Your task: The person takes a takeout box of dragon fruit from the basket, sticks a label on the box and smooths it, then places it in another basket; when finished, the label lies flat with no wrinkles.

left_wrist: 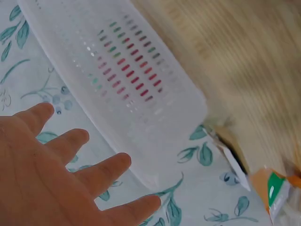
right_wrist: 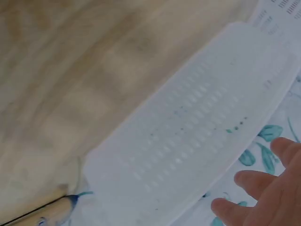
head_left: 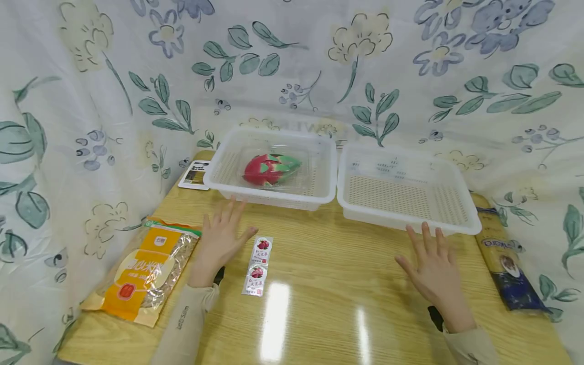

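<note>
My left hand (head_left: 221,238) is spread with straight fingers in front of the left white basket (head_left: 269,196), holding nothing. Inside that basket a clear plastic box (head_left: 303,175) contains a red and green dragon fruit (head_left: 263,170). Right of the left hand lies a strip of two stickers (head_left: 257,266) with dragon fruit pictures. My right hand (head_left: 433,268), also spread and holding nothing, is near the front rim of the right white basket (head_left: 410,221). Its fingertips overlap that rim in the head view; contact cannot be told. Both wrist views show straight, parted fingers beside the baskets.
An orange and clear bag of grains or flakes (head_left: 143,271) lies at the left. A small white packet (head_left: 195,175) is beside the left basket. At the right edge lies a blue and gold bag (head_left: 508,261). A floral curtain (head_left: 292,61) borders the wooden table (head_left: 319,263).
</note>
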`<state>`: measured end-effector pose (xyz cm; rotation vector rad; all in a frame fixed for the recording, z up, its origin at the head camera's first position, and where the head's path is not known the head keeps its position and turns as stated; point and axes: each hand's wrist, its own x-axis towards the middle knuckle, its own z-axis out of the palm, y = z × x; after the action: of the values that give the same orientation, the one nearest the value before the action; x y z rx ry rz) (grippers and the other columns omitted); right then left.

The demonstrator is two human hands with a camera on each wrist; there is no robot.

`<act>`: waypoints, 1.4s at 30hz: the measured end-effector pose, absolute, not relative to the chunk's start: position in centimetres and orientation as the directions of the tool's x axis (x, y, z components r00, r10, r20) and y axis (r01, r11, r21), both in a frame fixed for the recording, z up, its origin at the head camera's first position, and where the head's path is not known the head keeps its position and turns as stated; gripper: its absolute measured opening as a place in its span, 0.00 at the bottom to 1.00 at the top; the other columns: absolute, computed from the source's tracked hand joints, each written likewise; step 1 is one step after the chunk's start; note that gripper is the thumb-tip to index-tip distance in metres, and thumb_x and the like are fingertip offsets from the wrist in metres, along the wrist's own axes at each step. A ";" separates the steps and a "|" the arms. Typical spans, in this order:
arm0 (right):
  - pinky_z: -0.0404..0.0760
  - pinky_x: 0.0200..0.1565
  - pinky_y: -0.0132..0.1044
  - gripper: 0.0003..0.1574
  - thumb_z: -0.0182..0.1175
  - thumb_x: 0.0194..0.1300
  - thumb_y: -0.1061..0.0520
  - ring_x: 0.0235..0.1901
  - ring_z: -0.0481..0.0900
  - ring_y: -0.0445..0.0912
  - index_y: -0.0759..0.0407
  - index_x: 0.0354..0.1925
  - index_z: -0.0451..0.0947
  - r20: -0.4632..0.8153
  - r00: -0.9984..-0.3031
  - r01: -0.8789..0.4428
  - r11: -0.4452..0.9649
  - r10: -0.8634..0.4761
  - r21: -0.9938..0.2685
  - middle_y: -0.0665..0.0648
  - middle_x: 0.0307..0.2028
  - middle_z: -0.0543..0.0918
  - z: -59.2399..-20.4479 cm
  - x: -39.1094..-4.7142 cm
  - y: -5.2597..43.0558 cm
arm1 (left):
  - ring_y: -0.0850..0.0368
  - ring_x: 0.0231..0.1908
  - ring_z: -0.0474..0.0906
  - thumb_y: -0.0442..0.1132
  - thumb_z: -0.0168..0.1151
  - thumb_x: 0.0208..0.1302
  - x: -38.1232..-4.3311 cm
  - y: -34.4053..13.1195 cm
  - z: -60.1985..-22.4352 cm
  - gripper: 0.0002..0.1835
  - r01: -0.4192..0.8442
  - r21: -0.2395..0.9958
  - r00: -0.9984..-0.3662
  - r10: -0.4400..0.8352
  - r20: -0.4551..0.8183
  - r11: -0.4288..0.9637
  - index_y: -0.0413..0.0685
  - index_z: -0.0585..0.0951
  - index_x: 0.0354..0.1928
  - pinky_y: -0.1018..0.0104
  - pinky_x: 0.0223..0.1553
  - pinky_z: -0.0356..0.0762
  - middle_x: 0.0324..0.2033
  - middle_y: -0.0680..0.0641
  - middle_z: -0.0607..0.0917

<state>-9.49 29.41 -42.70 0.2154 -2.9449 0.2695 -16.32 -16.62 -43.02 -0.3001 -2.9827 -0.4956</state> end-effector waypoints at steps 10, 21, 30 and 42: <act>0.44 0.68 0.72 0.48 0.43 0.71 0.32 0.75 0.38 0.67 0.43 0.78 0.36 0.136 -0.970 -0.230 0.948 -0.203 -0.222 0.66 0.77 0.43 -39.5 -13.9 25.4 | 0.31 0.74 0.44 0.66 0.33 0.72 -18.5 -14.9 -41.9 0.40 0.230 0.549 -0.973 0.191 0.128 0.803 0.53 0.44 0.77 0.27 0.67 0.48 0.77 0.38 0.43; 0.48 0.73 0.62 0.49 0.26 0.68 0.23 0.77 0.41 0.57 0.44 0.77 0.40 0.166 -0.896 -0.419 0.662 -0.412 -0.621 0.55 0.78 0.42 -33.7 -20.2 18.2 | 0.28 0.72 0.45 0.63 0.32 0.74 -20.1 -12.7 -41.5 0.38 0.150 0.758 -0.988 0.132 0.085 0.635 0.50 0.43 0.77 0.27 0.66 0.49 0.76 0.36 0.37; 0.49 0.71 0.66 0.65 0.23 0.50 0.11 0.76 0.41 0.60 0.43 0.77 0.38 0.041 -0.847 -0.253 0.334 -0.530 -0.908 0.56 0.78 0.39 -31.2 -26.3 13.5 | 0.30 0.72 0.49 0.67 0.31 0.72 -20.9 -11.8 -41.5 0.41 0.082 0.790 -0.997 0.048 0.067 0.608 0.50 0.47 0.77 0.30 0.68 0.51 0.77 0.38 0.40; 0.47 0.71 0.66 0.45 0.20 0.69 0.25 0.77 0.35 0.60 0.40 0.77 0.36 -0.274 -0.852 0.101 0.373 -0.446 -0.922 0.52 0.78 0.37 -32.2 -31.4 9.7 | 0.31 0.68 0.60 0.72 0.32 0.67 -21.0 -11.4 -41.6 0.48 0.034 0.796 -0.998 -0.019 0.057 0.604 0.39 0.55 0.74 0.32 0.67 0.56 0.77 0.42 0.41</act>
<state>-31.35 9.73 -32.20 0.4100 -2.9742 2.0666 -21.01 -11.44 -41.61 -0.0128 -2.7602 -1.3715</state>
